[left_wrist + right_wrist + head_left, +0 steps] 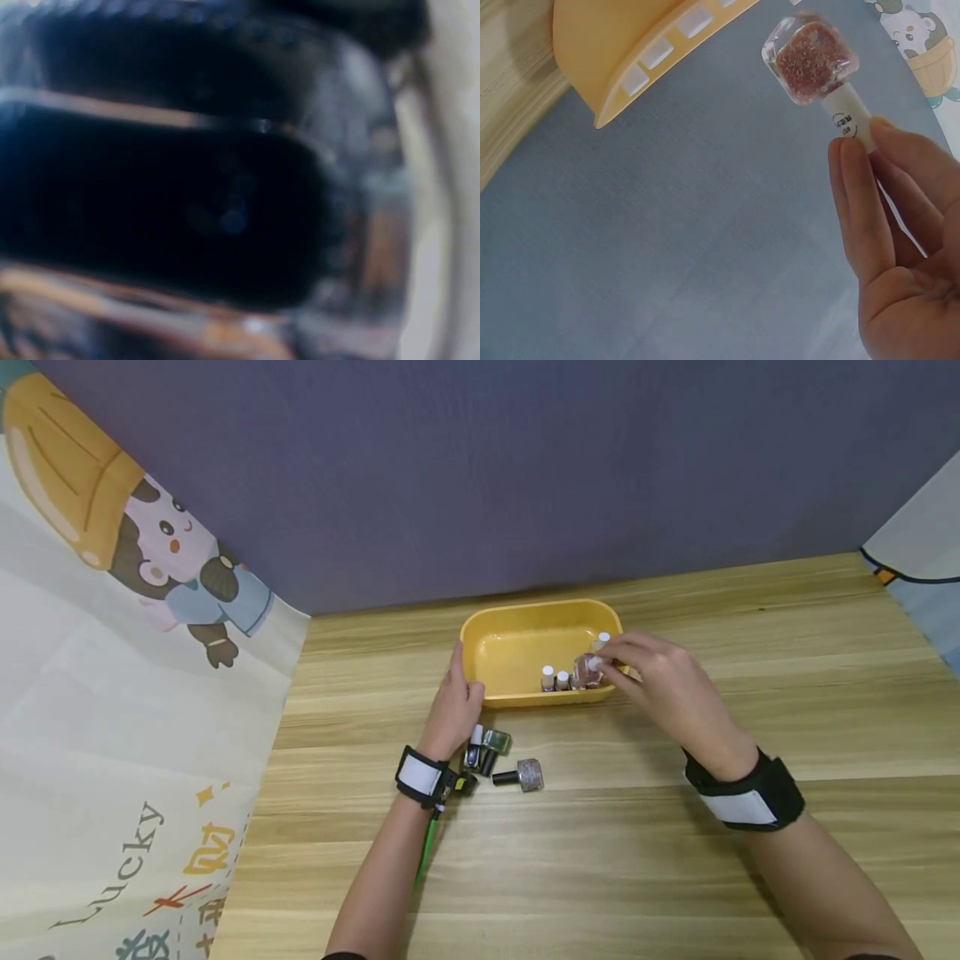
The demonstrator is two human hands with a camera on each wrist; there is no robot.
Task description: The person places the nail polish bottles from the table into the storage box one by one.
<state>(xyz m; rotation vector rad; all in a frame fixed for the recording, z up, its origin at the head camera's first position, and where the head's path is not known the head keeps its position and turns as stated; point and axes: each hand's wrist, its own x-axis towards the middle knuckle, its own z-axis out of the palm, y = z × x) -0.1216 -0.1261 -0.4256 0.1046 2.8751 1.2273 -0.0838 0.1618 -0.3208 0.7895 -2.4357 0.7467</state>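
The right hand [660, 681] pinches a small nail polish bottle [810, 64] by its white cap [847, 118]; fingers narrow, closed around the cap. In the right wrist view the glass body w/ red-brown glitter sits beyond the fingertips [855, 161], so the bottle's long axis runs straight out from the fingers, cap toward the palm, body away. In the head view this bottle [587, 668] is over the right end of the yellow tub [510, 618], just beside the other white-capped bottles [555, 678] standing along the near wall inside.

The left hand [453, 702] rests on the tub's left end, fingers curled on the rim. It is the hand nearer to the loose bottles [491, 747] on the wooden table [675, 860]: two close to the wrist, and one w/ black cap lying on its side [519, 775], cap pointing left. The left wrist view is too blurred and dark, nothing can be read there.
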